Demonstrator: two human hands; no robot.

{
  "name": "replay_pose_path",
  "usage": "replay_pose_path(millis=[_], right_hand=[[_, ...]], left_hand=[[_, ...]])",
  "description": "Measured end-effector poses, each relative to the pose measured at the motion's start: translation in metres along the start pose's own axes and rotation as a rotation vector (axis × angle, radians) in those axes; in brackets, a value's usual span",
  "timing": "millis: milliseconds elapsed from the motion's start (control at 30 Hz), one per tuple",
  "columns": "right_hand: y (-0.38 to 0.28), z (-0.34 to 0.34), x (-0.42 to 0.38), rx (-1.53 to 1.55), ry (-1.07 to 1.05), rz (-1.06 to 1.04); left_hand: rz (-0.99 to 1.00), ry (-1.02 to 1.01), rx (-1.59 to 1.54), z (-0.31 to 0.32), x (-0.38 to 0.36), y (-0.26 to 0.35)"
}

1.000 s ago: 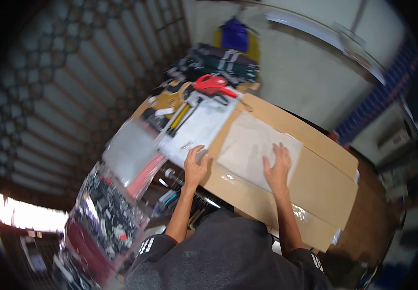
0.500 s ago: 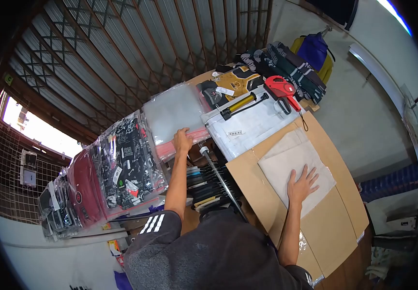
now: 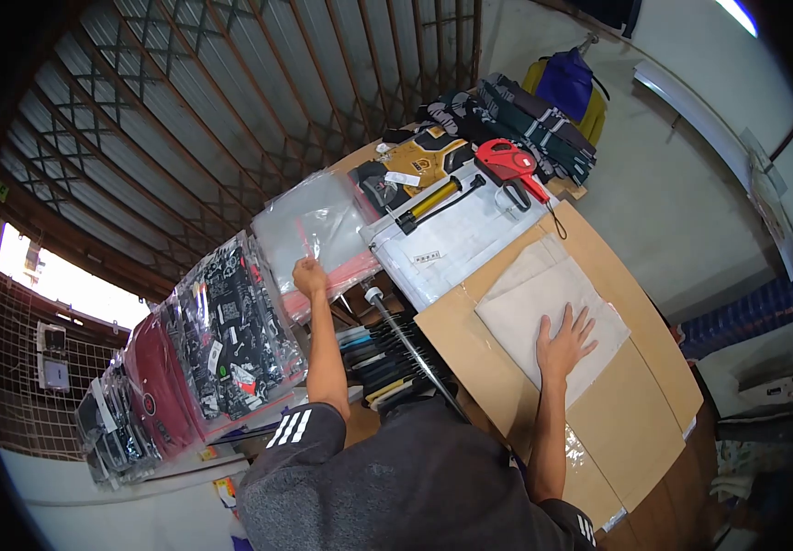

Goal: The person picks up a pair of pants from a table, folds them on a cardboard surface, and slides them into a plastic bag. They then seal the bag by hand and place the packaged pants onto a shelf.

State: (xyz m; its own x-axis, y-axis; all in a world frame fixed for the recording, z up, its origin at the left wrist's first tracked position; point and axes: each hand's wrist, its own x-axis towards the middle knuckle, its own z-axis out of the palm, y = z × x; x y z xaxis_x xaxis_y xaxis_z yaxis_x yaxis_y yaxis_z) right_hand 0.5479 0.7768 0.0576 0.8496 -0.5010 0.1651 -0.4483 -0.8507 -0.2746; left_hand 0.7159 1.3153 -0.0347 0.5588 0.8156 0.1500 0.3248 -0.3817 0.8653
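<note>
My left hand (image 3: pixel 311 276) is closed in a pinch on the edge of a clear plastic bag (image 3: pixel 297 223), the top one of a flat stack with pinkish-red edges. A crease of the film rises just above my fingers. Flat on a folded beige cloth item (image 3: pixel 518 308) rests my right hand (image 3: pixel 565 343), with its fingers spread. That folded cloth lies on a brown cardboard sheet (image 3: pixel 640 404).
Left of the bags lie bagged black patterned clothes (image 3: pixel 231 321) and a bagged maroon garment (image 3: pixel 160 376). A white board (image 3: pixel 452 248) holds a yellow-black hand pump (image 3: pixel 433 202); a red tape dispenser (image 3: pixel 508 163) is beside it. A metal rail (image 3: pixel 410 344) with hanging clothes runs between my arms.
My left hand has gone from resting on the bag stack's red edge to pinching the top bag, whose film is now raised and creased. My right hand stays on the folded cloth.
</note>
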Motion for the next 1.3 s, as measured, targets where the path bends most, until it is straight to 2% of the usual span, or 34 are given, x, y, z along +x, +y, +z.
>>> replay_pose_path(millis=[67, 200, 300, 400, 500, 600, 700, 800, 1033, 1133, 1233, 1300], right_hand=[[0.001, 0.0, 0.001, 0.022, 0.007, -0.005], [0.011, 0.006, -0.001, 0.105, 0.045, -0.037], [0.02, -0.005, -0.003, 0.242, -0.008, -0.066], [0.036, -0.016, -0.013, 0.429, 0.011, -0.081], [0.058, -0.032, -0.024, 0.705, 0.065, -0.101], [0.076, -0.074, -0.039, 0.755, 0.053, -0.016], [0.112, -0.086, -0.049, 0.849, 0.092, -0.017], [0.135, -0.13, -0.055, 0.913, 0.057, 0.018], [0.209, -0.171, -0.056, 0.873, 0.059, -0.066], [0.243, -0.184, -0.061, 0.906, 0.046, 0.017], [0.289, -0.173, -0.069, 0.84, 0.164, 0.013], [0.316, -0.174, -0.081, 0.762, 0.172, 0.079]], left_hand=[[-0.003, -0.018, -0.126, 0.011, 0.016, -0.018], [0.105, -0.236, -0.294, -0.003, -0.019, 0.038], [0.029, -0.462, -0.62, -0.017, -0.075, 0.108], [0.178, -0.644, -0.525, -0.014, -0.117, 0.149], [0.213, -0.844, -0.484, -0.014, -0.175, 0.19], [0.265, -1.019, -0.455, -0.008, -0.245, 0.216], [0.292, -1.195, -0.44, 0.001, -0.324, 0.233], [0.328, -1.378, -0.408, 0.001, -0.408, 0.241], [0.48, -1.624, -0.271, -0.021, -0.572, 0.253], [0.551, -1.681, -0.229, -0.03, -0.617, 0.248], [0.637, -1.718, -0.178, -0.044, -0.65, 0.253], [0.606, -1.781, -0.126, -0.053, -0.667, 0.256]])
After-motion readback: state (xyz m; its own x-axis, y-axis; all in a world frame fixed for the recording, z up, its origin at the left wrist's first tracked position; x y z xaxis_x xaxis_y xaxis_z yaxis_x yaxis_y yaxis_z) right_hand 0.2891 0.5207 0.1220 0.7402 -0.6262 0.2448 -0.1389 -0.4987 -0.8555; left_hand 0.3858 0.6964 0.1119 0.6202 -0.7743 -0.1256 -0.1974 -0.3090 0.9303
